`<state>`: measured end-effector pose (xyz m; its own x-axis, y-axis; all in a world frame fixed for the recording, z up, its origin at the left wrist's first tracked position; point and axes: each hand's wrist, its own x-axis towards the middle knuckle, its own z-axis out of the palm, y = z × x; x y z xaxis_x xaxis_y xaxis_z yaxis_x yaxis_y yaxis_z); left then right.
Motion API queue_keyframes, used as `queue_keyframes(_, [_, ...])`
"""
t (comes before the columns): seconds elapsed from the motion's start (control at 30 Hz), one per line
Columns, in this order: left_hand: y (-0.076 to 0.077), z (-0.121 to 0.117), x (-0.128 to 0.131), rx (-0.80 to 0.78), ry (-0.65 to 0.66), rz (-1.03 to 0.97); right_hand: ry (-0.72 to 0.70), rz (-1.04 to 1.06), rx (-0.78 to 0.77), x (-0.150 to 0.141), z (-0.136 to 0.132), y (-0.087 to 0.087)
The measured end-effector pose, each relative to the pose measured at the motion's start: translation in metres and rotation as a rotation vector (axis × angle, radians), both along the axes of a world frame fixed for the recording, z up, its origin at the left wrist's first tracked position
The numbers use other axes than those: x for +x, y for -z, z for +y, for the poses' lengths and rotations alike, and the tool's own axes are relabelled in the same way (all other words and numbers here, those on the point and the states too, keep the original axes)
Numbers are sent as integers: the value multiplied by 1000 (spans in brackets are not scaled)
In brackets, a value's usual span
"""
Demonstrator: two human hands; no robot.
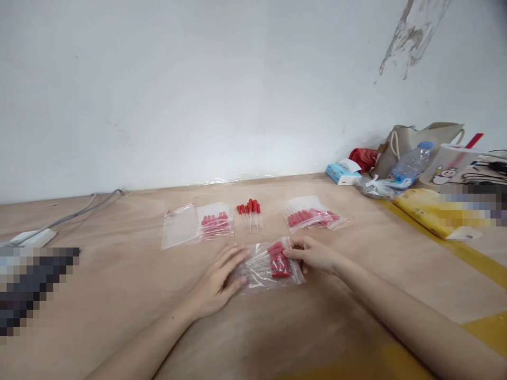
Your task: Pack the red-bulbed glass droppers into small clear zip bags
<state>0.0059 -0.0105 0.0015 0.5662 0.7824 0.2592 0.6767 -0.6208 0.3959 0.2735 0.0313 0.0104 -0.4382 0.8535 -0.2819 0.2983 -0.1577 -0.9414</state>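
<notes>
A clear zip-lock bag (257,269) of droppers with red rubber bulbs (279,264) lies between my hands, its bulbs toward the right. My left hand (217,279) holds the left end, with the thumb at the near corner and the fingers at the far one. At the zip end, my right hand (311,254) pinches the edge between thumb and fingers. Beyond the bag, several loose droppers (250,208) lie side by side, bulbs pointing away. Filled bags of droppers (216,224) are stacked on the left, beside a flat bag (179,227). More filled bags (311,214) overlap on the right.
A white wall (198,95) backs the wooden table (119,285). At the far right stand a blue tissue pack (343,172), a plastic bottle (412,163), a cup with a red straw (449,163), a tote bag (435,132) and a yellow pack (423,208). A grey cable (79,212) runs along the left.
</notes>
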Motion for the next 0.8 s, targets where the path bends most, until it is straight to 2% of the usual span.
queue_keyframes(0.1, [-4,18,-18,169,-255,-179,71,187,-8,13,-2,-7])
queue_keyframes(0.17, [-6,38,-41,293,-473,-180,196,261,6,25,4,-14])
queue_keyframes(0.23, [-6,58,-67,283,-717,-104,350,309,70,34,16,-23])
queue_keyframes(0.3, [-2,73,-91,198,-845,-17,497,339,152,33,30,-30])
queue_keyframes(0.4, [8,81,-109,121,-888,32,677,323,191,15,51,-28])
queue_keyframes(0.5, [18,81,-110,56,-910,82,794,253,183,-6,60,-9])
queue_keyframes(0.67, [20,80,-104,41,-896,106,826,40,302,-9,51,29])
queue_keyframes(0.8, [17,80,-109,66,-899,26,850,-133,514,-3,41,37])
